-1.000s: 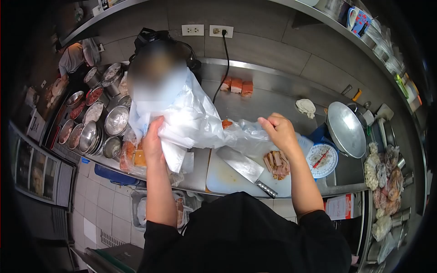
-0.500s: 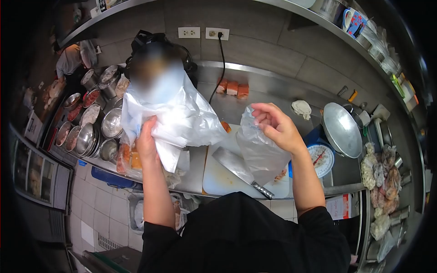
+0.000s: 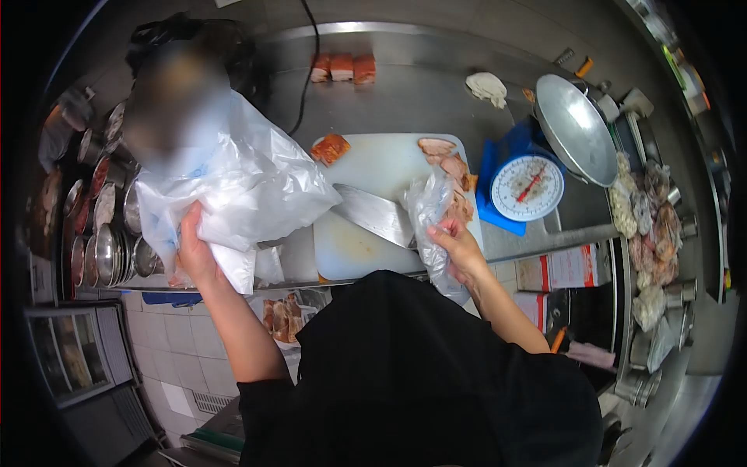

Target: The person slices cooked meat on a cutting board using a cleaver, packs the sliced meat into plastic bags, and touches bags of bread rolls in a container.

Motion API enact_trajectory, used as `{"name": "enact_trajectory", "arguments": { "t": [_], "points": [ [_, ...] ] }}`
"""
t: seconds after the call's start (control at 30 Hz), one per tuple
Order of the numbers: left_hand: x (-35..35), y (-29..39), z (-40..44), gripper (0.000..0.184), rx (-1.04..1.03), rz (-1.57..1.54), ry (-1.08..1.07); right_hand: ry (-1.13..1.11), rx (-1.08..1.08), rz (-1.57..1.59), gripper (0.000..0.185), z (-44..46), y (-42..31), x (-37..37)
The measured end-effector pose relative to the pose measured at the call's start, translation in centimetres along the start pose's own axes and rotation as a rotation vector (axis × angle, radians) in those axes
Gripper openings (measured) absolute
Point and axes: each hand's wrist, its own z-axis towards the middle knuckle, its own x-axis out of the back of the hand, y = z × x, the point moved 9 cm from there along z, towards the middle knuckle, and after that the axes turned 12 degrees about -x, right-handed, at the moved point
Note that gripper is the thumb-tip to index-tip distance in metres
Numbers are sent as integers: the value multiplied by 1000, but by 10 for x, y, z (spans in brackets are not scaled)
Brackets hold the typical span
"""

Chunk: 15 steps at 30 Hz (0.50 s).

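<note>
My left hand is closed on the lower edge of a bunch of white plastic bags, which spreads over the counter's left part. My right hand pinches a single clear plastic bag, hanging crumpled over the right side of the white cutting board. A cleaver lies across the board, its handle hidden behind that bag. Sliced roast meat rests along the board's right edge, partly covered by the bag. At the upper left corner of the board sits a browned chunk of meat.
Right of the board stands a blue dial scale with a metal pan beside it. Three meat blocks and a white cloth lie toward the back. Metal bowls crowd the left. A black cord runs down the back.
My right hand has come down toward me, drawing the single bag lower and bunching it. The view has shifted, showing more of the board and sliced meat. My left hand still grips the bunch.
</note>
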Motion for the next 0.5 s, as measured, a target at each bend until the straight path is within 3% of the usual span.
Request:
{"name": "enact_trajectory", "arguments": {
  "t": [0.07,0.17,0.4,0.5],
  "points": [
    [-1,-12,-2,43,44,-11,-9,-16,-134,505,36,-13,19,-1],
    [4,-27,6,40,56,38,-73,-15,-311,761,38,-33,12,-10],
    [-2,-45,1,36,146,53,-54,-108,-143,875,39,-51,-8,-5],
    [-1,-48,3,36,126,97,-60,-212,-91,730,33,-69,-26,-11]
  ]
}}
